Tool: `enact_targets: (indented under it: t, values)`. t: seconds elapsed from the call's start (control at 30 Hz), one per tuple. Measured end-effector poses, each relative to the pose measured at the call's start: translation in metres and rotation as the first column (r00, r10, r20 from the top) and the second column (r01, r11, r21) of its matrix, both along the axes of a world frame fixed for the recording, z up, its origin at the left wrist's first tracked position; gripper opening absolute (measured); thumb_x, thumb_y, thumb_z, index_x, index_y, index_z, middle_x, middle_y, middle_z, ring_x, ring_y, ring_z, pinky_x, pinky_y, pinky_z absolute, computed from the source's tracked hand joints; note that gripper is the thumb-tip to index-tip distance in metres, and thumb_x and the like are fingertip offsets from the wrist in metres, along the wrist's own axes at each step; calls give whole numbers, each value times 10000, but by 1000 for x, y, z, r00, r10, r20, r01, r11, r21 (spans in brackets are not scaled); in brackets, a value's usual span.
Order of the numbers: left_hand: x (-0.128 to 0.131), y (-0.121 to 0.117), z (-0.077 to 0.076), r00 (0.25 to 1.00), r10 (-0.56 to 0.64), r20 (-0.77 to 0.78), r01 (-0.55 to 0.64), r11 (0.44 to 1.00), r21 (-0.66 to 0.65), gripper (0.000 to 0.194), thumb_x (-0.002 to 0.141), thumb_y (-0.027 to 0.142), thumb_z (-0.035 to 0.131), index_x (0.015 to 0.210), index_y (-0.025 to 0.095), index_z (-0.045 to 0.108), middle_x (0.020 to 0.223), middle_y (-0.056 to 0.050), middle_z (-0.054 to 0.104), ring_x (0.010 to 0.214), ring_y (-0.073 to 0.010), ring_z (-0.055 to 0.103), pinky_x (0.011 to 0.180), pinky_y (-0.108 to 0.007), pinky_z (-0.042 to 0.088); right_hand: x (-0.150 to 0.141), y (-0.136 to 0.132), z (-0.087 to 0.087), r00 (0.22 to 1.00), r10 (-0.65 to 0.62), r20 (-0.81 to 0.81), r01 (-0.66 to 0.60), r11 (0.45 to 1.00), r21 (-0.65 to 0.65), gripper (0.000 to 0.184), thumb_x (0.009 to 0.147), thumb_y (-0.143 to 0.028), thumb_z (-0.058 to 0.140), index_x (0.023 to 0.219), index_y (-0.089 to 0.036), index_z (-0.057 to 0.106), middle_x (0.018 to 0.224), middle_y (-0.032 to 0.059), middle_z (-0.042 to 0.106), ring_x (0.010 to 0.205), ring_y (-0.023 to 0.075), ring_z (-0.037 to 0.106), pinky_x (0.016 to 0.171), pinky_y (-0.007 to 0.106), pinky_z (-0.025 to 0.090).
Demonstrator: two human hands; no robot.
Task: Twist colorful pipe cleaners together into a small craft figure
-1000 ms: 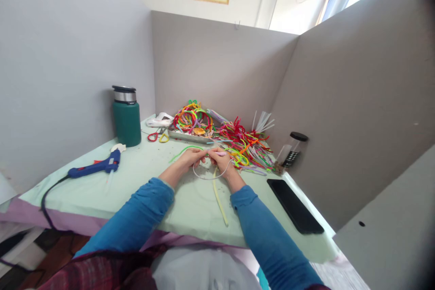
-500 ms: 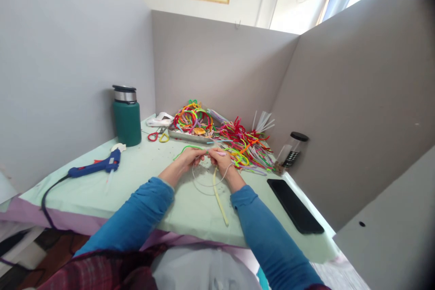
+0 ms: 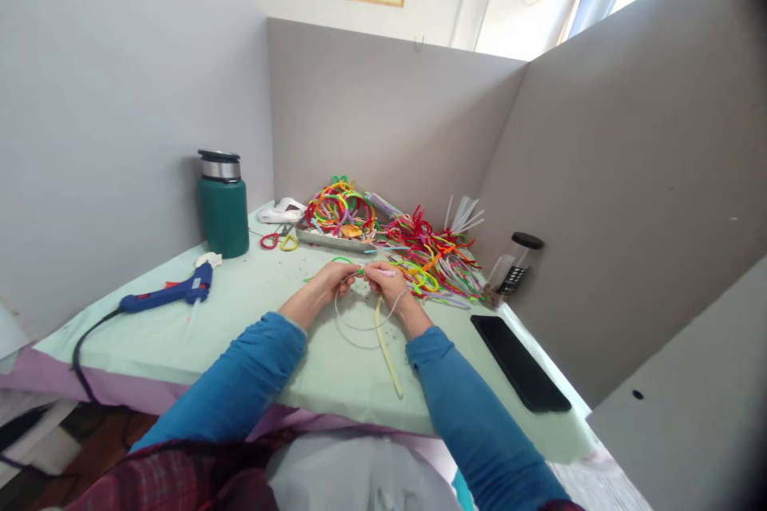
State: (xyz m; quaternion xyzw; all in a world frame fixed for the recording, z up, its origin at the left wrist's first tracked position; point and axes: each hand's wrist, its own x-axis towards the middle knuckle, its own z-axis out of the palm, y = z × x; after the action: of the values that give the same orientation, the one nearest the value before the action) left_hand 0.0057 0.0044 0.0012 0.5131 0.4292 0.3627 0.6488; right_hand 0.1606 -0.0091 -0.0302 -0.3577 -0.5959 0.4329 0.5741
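My left hand (image 3: 331,285) and my right hand (image 3: 392,285) meet fingertip to fingertip over the middle of the table, both closed. Between them they pinch a thin pale hoop (image 3: 363,329), whose curve hangs toward me. A green pipe cleaner (image 3: 343,259) runs from the fingertips out behind my left hand; a bit of green shows where the fingers meet. At my right fingers a short lilac piece (image 3: 388,273) lies along the grip. How these are joined is hidden by the fingers. A pale yellow strip (image 3: 389,355) lies on the table below my right hand.
A metal tray (image 3: 335,241) heaped with colourful rings stands at the back, beside a pile of pipe cleaners (image 3: 437,247). To the left are a green bottle (image 3: 224,211), a blue glue gun (image 3: 168,293) and scissors (image 3: 280,241). A black phone (image 3: 518,363) lies right.
The green pipe cleaner's free end has drawn in, and less of it shows beyond my left hand. The hoop has shifted slightly left and hangs lower. Both hands stay in nearly the same place.
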Motion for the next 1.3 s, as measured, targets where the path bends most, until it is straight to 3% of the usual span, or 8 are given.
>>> enact_targets:
  t: [0.2, 0.33, 0.53, 0.83, 1.17, 1.3]
  values:
    - [2, 5, -9, 966, 188, -175, -122, 936, 330, 339, 721, 448, 657, 644, 128, 578, 525, 11, 560, 320, -43, 349, 360, -219, 221, -1, 2, 1, 994, -112, -7, 111, 993, -38, 283, 669, -439, 701, 637, -172, 613, 495, -30, 524, 424, 81, 383, 417, 239, 245]
    - [3, 12, -16, 940, 255, -226, -136, 888, 439, 323, 716, 452, 661, 739, 134, 610, 637, -10, 647, 351, -59, 433, 389, -215, 322, -1, 3, 2, 988, -154, -30, 151, 986, -74, 297, 649, -445, 712, 639, -166, 610, 505, -23, 547, 410, 78, 384, 413, 241, 253]
    - [5, 14, -19, 903, 326, -280, -59, 739, 671, 229, 735, 290, 651, 926, 169, 685, 804, -17, 707, 478, -85, 574, 520, -213, 438, 1, 8, -1, 982, -166, -89, 158, 983, -92, 291, 646, -435, 716, 663, -164, 614, 565, -7, 593, 410, 73, 393, 403, 234, 263]
    - [4, 6, -11, 805, 444, -394, 0, 664, 748, 220, 769, 242, 638, 950, 179, 745, 800, -35, 731, 598, -123, 625, 635, -226, 464, -1, 6, 0, 986, -139, -94, 132, 988, -74, 256, 661, -405, 704, 644, -167, 612, 549, -11, 579, 420, 78, 399, 416, 235, 260]
    - [4, 8, -12, 757, 493, -428, 57, 602, 796, 170, 770, 237, 651, 884, 202, 772, 880, -42, 732, 657, -123, 612, 649, -220, 442, 0, 5, 0, 991, -113, -64, 111, 993, -41, 266, 669, -417, 702, 648, -167, 615, 524, -19, 553, 429, 82, 399, 425, 236, 260]
    - [5, 7, -11, 746, 523, -412, 40, 583, 812, 132, 759, 249, 662, 810, 191, 769, 821, -41, 723, 680, -129, 597, 665, -225, 428, 0, 6, -1, 993, -107, -58, 105, 994, -30, 264, 683, -415, 694, 651, -165, 617, 518, -20, 547, 418, 81, 391, 415, 236, 251]
